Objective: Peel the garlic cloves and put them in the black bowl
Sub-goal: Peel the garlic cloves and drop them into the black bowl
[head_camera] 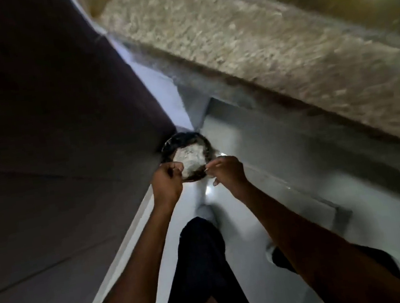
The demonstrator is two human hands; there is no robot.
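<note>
The black bowl [184,140] is round and dark, with a pale white heap [189,156] inside; blur hides whether that is garlic cloves or peel. Both my hands are at its near rim, in front of my legs. My left hand [168,182] has its fingers curled at the left side of the rim. My right hand [226,170] pinches the right side of the rim between thumb and forefinger. The bowl appears to be held above the floor.
A speckled stone counter [241,38] runs along the upper right, with a pale cabinet front [282,139] below it. A dark wall or door [44,109] fills the left. My dark-trousered legs [203,267] stand on the white floor [233,224].
</note>
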